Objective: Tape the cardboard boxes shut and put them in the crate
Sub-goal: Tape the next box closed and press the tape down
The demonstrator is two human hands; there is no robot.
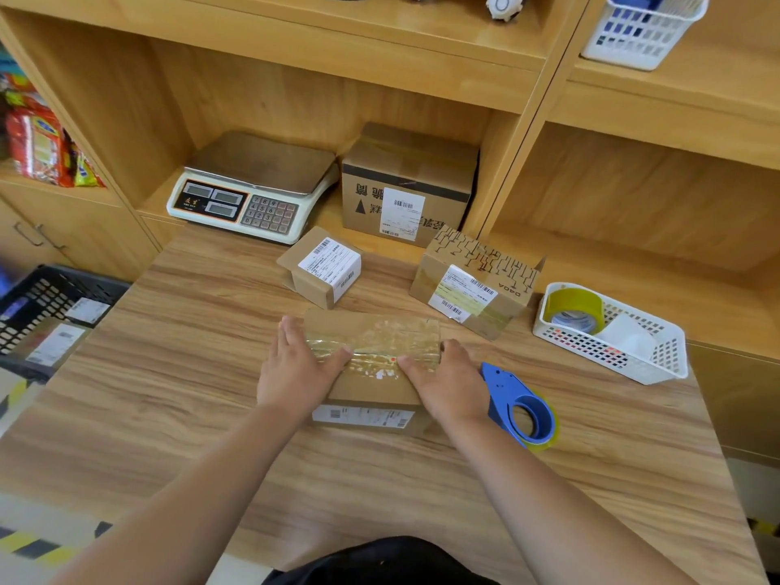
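Containers first: the black plastic lattice crate (50, 306) sat off the left edge of the wood-grain bench (169, 394), with a couple of labelled parcels inside it. On the right of the bench was a white plastic mesh basket (658, 361) holding a roll of yellowish packing tape (574, 308) and a white roll of something (629, 335), couldn't tell what. Another white mesh basket (645, 31) was up on the top shelf with blue stuff in it

The brown cardboard box with clear tape over its top (371, 361) was in the middle of the bench, right in front of the person. Its long axis ran left to right, the tape strip ran the same way, and the white label on its side faced the person. The left hand (295, 369) lay flat over the left end with straight fingers, thumb on the tape. The right hand (443, 382) pressed on the right end, thumb on the tape too, fingers tipped over the edge. Both were pressing, not gripping

The blue handheld tape dispenser (521, 409) lay just beside the right hand. Behind the box were a small cardboard cube with a white label (320, 268) and a cardboard box with black printed pattern (477, 285), one flap sticking up. On the shelf further back: a white digital scale (253, 187) next to a bigger brown carton (409, 183)
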